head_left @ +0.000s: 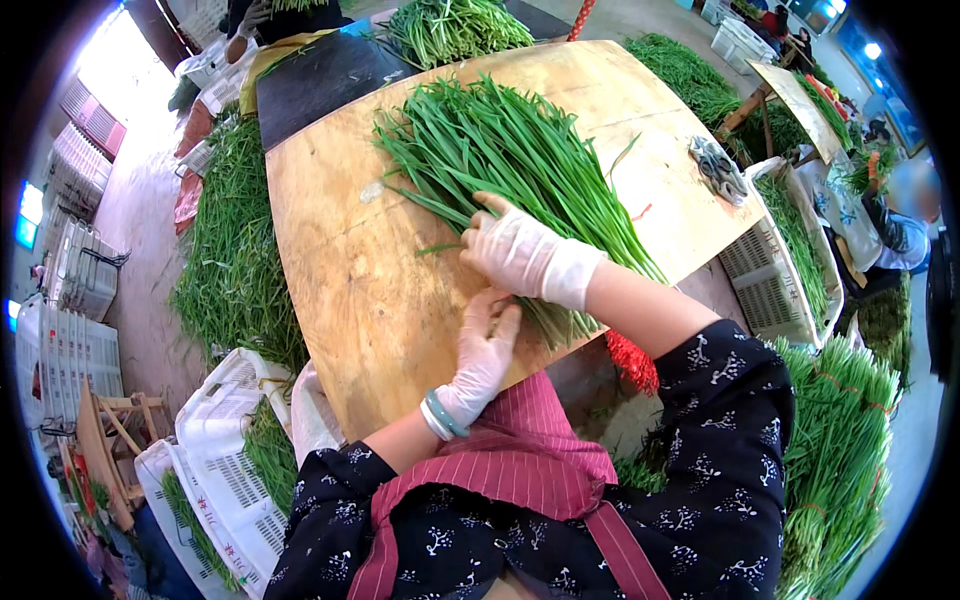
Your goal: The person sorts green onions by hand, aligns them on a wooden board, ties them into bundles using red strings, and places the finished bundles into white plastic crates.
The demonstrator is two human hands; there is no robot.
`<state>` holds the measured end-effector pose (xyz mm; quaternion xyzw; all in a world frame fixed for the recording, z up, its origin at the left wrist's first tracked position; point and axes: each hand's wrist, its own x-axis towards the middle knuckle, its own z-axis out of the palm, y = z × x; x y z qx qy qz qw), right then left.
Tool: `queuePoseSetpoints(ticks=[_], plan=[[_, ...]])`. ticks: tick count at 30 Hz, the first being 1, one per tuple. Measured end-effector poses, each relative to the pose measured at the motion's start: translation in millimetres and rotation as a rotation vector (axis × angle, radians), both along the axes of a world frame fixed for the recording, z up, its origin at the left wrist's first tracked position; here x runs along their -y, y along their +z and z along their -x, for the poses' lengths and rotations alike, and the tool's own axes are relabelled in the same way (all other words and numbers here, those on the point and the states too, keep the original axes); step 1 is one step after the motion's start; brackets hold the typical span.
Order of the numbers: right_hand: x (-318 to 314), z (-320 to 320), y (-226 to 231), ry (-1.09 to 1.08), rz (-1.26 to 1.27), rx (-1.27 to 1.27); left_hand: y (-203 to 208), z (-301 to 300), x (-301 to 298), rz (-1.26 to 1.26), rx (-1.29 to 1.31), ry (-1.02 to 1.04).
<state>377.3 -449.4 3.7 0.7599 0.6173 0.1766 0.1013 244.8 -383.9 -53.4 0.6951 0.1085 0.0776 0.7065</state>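
Right hand half-curled over greens on the table. Left hand, fingers bent, beside their stems — can't tell either's hold.

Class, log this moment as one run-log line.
left white-gloved hand: beside pale-green stalk ends; right white-gloved hand: on long-leaved green bundle; surface: pale wooden board

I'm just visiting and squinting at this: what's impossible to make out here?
Head view: some stems of the green bundle, covered by the right hand and forearm.
Head view: what, if anything, the left hand pinches; its own fingers and thumb hide it.
Head view: the bundle's underside, turned toward the wooden board.
Head view: the upper-left person, cut off by the top edge.
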Motion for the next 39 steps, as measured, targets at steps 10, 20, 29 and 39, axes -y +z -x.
queuePoseSetpoints(ticks=[10, 20, 29, 39], plan=[[23, -4, 23, -0.235, -0.162, -0.298, -16, -58, -9, 0.151, 0.044, 0.211], [25, -6, 12, -0.277, -0.281, -0.26, -31, -67, -10, 0.075, 0.187, 0.289], [160, -96, 6, -0.782, -0.749, -0.499, -23, -68, -21, 0.313, 0.059, 0.264], [220, -77, -41, -0.978, -0.46, -0.818, -19, -66, -25, 0.375, 0.005, 0.259]])
